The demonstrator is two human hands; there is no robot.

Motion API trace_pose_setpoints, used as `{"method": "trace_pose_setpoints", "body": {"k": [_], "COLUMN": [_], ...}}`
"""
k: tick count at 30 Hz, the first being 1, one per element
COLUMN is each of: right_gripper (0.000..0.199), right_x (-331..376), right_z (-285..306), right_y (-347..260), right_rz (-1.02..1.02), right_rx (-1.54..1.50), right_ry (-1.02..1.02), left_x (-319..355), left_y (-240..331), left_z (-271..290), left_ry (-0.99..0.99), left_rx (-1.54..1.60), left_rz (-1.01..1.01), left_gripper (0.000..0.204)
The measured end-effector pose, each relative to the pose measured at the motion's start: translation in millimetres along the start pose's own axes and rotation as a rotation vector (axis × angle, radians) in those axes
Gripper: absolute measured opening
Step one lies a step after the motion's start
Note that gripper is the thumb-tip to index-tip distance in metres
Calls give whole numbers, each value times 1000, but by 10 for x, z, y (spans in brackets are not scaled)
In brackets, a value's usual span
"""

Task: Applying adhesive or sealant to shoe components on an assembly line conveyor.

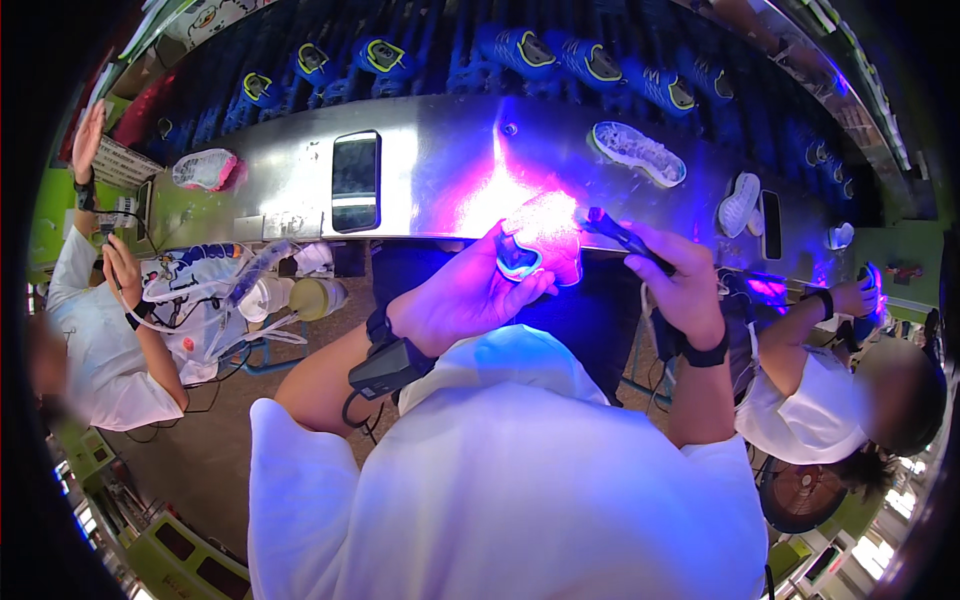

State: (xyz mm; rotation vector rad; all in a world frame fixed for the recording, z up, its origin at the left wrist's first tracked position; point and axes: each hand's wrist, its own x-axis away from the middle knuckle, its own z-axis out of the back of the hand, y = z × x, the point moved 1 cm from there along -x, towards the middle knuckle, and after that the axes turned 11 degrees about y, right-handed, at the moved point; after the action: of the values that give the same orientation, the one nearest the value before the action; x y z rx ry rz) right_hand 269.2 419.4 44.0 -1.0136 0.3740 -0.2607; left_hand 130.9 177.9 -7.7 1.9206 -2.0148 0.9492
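My left hand (465, 300) is closed round a shoe upper (550, 240), holding it up at the near edge of the metal bench. Bright pink and violet light washes out much of its surface, and its dark opening with a light rim faces my left fingers. In my right hand (688, 285) is a slim dark-handled brush (625, 238), gripped between thumb and fingers. The brush's head points left and sits close to the right side of the upper; glare hides whether they touch. Dark straps circle both my wrists, with a small black box on the left one.
Blue shoes (385, 57) stand along the dark roller conveyor behind the bench (290, 130). On the bench lie a phone (357, 180), a white sole (640, 153), another sole (740, 203) and a pink-edged sole (205, 169). Co-workers sit left and right. Pots (317, 298) stand at left.
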Motion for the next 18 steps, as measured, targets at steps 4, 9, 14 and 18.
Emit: {"method": "trace_pose_setpoints", "body": {"k": [4,9,14,18], "right_gripper": [47,47,43,39], "right_x": [121,409,358,93], "right_z": [-129,-301,-297,-186], "right_y": [74,163,171,-1], "right_rz": [47,-30,-117,-129], "right_rx": [17,-7,-17,-1], "right_ry": [8,75,132,132], "left_x": [74,208,240,408], "left_y": [0,-79,-71,121], "left_z": [90,-119,-473,-560], "left_ry": [23,-37,140,196], "left_rx": [45,25,-362,-1040], "left_rz": [81,3,-456,-742], "left_gripper": [55,62,41,52]}}
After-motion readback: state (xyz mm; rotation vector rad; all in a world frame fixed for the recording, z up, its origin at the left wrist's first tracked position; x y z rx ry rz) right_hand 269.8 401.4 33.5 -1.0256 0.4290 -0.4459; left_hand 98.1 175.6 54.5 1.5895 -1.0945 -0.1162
